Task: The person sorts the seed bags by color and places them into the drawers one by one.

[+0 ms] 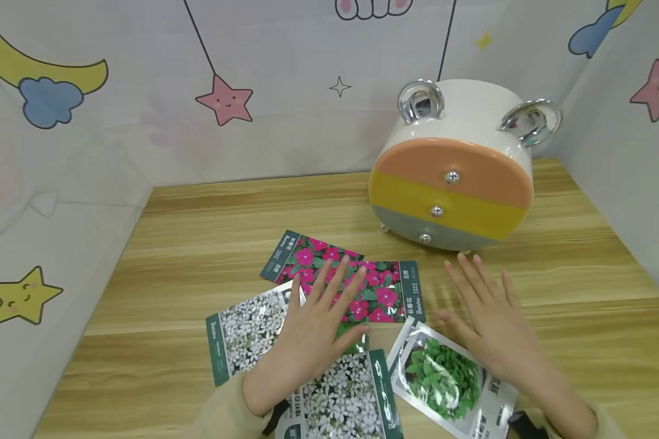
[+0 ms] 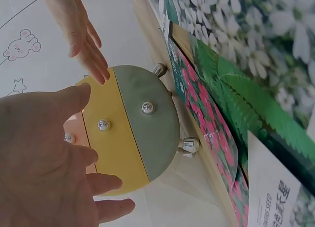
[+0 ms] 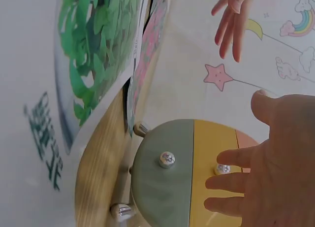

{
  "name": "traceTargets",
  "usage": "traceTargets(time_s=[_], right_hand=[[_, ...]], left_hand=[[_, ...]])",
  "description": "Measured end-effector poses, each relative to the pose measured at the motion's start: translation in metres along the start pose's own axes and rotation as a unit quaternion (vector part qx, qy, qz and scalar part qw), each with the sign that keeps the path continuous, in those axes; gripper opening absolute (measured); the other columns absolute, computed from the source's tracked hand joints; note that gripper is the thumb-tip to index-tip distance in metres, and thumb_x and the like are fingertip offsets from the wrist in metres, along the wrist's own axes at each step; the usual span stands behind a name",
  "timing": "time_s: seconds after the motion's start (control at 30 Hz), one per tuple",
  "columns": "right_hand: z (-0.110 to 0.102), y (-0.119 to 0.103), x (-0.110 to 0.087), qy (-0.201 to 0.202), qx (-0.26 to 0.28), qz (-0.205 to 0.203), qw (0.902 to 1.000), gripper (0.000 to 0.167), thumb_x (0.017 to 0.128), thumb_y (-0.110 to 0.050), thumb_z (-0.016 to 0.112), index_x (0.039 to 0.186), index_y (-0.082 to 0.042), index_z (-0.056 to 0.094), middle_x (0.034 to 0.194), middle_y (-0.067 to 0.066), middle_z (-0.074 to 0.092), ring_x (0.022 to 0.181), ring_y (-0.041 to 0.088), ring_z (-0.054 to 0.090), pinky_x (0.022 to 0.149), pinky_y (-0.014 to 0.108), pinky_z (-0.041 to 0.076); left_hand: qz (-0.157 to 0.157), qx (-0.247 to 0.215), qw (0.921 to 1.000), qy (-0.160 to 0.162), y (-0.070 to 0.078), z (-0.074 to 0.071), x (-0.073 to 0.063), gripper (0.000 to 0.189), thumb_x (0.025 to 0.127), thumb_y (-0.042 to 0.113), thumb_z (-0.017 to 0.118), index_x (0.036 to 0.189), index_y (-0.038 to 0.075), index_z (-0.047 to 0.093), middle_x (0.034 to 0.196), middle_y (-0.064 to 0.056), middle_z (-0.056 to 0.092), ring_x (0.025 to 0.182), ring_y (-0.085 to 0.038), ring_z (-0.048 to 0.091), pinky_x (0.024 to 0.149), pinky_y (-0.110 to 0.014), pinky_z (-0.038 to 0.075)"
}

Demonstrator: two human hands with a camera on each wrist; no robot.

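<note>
My left hand [image 1: 310, 326] is held above the seed packets with fingers straight and spread. Beneath and around it lie two pink-flower packets, one at the back [image 1: 304, 256] and one overlapping it [image 1: 387, 296]. Two white-flower packets, a left one [image 1: 249, 323] and a front one [image 1: 343, 396], are partly covered by the hand and wrist. My right hand [image 1: 496, 326] is spread over the right edge of a green-leaf packet [image 1: 442, 378]. Both wrist views show the left palm [image 2: 44, 153] and right palm [image 3: 280, 158] holding nothing, raised over the packets.
A rounded cabinet [image 1: 450, 189] with orange, yellow and grey drawers, silver knobs and silver ears stands at the back right of the wooden table [image 1: 187, 225]. A cartoon-printed backdrop [image 1: 302, 122] rises behind and along both sides. Green leaves on another packet show under my left hand.
</note>
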State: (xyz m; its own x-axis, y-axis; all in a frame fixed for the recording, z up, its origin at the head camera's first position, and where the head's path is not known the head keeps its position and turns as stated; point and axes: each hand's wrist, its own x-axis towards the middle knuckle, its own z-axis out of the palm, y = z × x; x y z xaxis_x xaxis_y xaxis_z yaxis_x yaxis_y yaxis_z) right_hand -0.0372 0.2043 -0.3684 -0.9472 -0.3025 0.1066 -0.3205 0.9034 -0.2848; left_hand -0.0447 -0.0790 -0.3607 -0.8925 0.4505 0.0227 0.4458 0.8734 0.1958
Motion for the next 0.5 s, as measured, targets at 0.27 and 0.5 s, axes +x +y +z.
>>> traceTargets(time_s=[0.27,0.5], right_hand=[[-0.012,0.004,-0.002,0.056,0.038,-0.002,0.9977,0.068,0.099,-0.037,0.048,0.155,-0.015,0.016,0.161,0.016,0.016,0.151,0.030,0.005,0.122,0.050,-0.009],[-0.025,0.003,-0.002,0.119,0.090,-0.001,0.9888,0.065,0.097,-0.028,0.053,0.153,-0.013,0.023,0.159,0.016,0.023,0.149,0.035,0.016,0.123,0.051,0.002]], left_hand=[[0.009,-0.012,0.9998,-0.011,0.005,-0.007,0.006,0.080,0.094,0.060,0.044,0.155,0.033,0.000,0.163,0.006,-0.007,0.152,-0.022,-0.003,0.116,-0.067,0.005],[0.037,0.014,0.9991,-0.015,0.011,-0.011,0.014,0.080,0.095,0.059,0.042,0.154,0.032,-0.005,0.163,0.003,-0.007,0.152,-0.022,-0.005,0.115,-0.068,0.012]])
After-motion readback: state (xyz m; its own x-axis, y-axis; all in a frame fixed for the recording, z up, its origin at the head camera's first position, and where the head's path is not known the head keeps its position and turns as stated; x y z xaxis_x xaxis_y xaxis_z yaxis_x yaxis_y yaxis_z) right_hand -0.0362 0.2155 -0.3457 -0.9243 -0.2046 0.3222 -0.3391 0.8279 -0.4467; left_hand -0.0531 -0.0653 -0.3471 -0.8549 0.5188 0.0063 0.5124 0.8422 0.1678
